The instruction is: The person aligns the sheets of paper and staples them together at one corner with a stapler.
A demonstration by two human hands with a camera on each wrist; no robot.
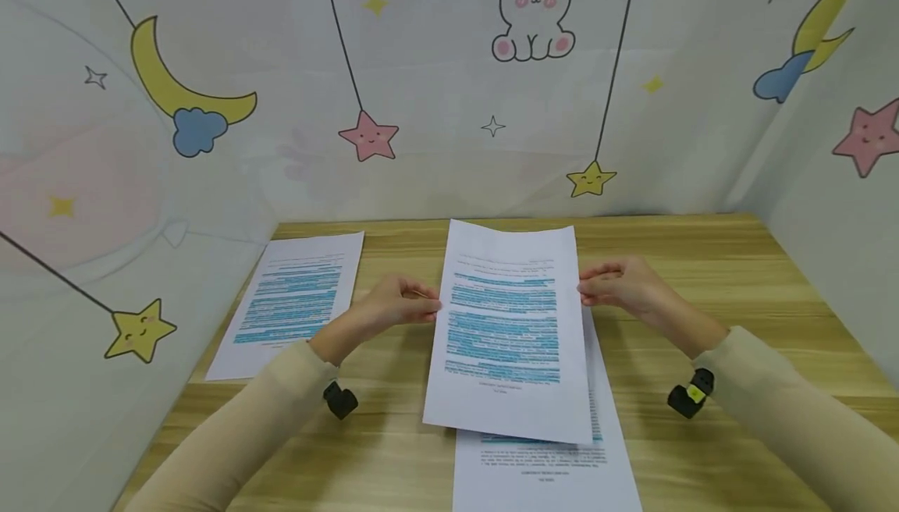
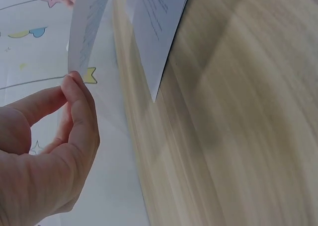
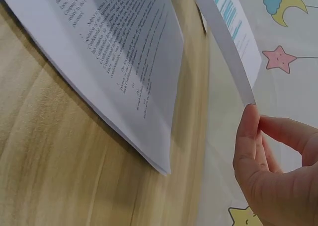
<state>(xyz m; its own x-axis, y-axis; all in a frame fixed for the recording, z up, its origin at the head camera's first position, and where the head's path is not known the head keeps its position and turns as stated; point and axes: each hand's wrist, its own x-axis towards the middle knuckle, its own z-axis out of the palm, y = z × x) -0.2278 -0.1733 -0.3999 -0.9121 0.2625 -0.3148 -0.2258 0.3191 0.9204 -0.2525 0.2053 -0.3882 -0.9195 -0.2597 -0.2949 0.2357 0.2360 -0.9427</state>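
Note:
Between both hands a printed sheet of paper (image 1: 502, 410) with blue highlighted lines is held raised off the table. My left hand (image 1: 396, 301) pinches its left edge between thumb and fingertips, also plain in the left wrist view. At the opposite edge my right hand (image 1: 618, 286) pinches the paper in the same way. Below the raised sheet lies a stack of printed sheets (image 1: 548, 488), partly covered by it in the head view. In the right wrist view the stack (image 3: 144, 131) shows several layers at its edge and printed text on top.
Another sheet with blue highlighting (image 1: 288, 293) lies at the table's left, partly behind the left forearm. The wood-grain table (image 1: 702, 262) meets a white cloth backdrop (image 1: 449, 184) with cartoon prints at the back and sides. A small dark device is strapped at each wrist.

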